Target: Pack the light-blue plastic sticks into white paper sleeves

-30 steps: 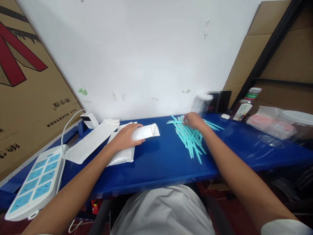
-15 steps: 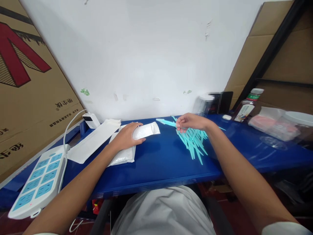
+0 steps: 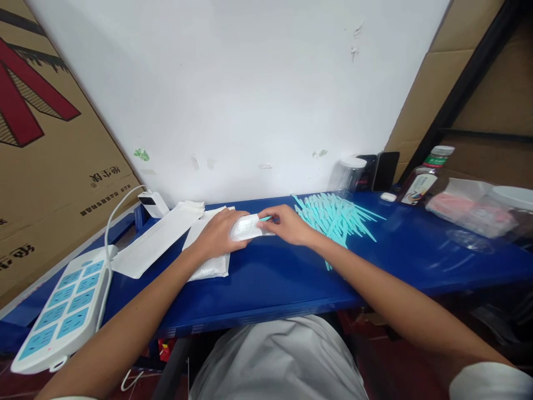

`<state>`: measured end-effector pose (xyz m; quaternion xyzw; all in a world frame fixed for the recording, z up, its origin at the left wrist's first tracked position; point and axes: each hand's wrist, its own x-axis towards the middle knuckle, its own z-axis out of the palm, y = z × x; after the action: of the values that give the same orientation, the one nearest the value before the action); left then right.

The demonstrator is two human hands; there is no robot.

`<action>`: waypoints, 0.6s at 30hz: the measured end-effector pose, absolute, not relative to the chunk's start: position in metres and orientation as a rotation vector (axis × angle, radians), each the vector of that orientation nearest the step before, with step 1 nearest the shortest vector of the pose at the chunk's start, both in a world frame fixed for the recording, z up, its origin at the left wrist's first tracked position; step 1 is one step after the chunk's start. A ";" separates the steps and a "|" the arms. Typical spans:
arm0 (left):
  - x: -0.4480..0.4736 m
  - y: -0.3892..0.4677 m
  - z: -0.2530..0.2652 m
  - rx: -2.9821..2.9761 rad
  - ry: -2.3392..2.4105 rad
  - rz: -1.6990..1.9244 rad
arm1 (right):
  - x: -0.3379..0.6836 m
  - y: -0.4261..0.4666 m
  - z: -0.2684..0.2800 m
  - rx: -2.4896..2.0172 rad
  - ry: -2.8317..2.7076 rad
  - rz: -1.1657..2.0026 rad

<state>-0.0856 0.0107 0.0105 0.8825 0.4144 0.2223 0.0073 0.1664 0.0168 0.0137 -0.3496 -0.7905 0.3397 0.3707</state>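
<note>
My left hand (image 3: 225, 233) is wrapped round a small white pouch (image 3: 245, 226) with a clear-looking front, its opening turned to the right. At that open end, my right hand (image 3: 285, 223) pinches a slim teal plastic stick (image 3: 265, 219). Most of the stick is hidden by the fingers and the pouch, so I cannot tell how deep it sits. Beneath my left hand lies a stack of flat white pouches (image 3: 210, 268). A loose pile of similar teal sticks (image 3: 333, 216) spreads over the blue table (image 3: 266, 283), just right of my right hand.
Long white paper sleeves (image 3: 158, 241) and a power strip (image 3: 66, 308) lie on the left, near a white device (image 3: 153, 204) with a cable. A clear jar (image 3: 350, 175), a phone (image 3: 385, 171), a bottle (image 3: 427, 175) and a pink-filled plastic bag (image 3: 470, 208) line the back right.
My right hand has moved left from above the pile, bringing a teal stick to the pouch's open end. My left hand keeps its hold on the pouch, almost in place.
</note>
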 end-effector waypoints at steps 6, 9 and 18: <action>-0.088 0.009 0.019 2.573 1.406 1.222 | 0.183 0.013 0.032 -0.903 -1.737 0.726; -0.097 0.011 0.031 2.294 1.479 1.656 | 0.214 0.026 0.044 -1.065 -1.525 0.593; -0.112 0.020 0.033 2.291 1.534 1.542 | 0.270 0.073 0.017 -1.913 -1.944 0.069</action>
<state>-0.1123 0.0200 0.0326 0.7252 0.4854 0.4882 -0.0087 0.2703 0.0731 0.0166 -0.6863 -0.6974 0.0247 0.2050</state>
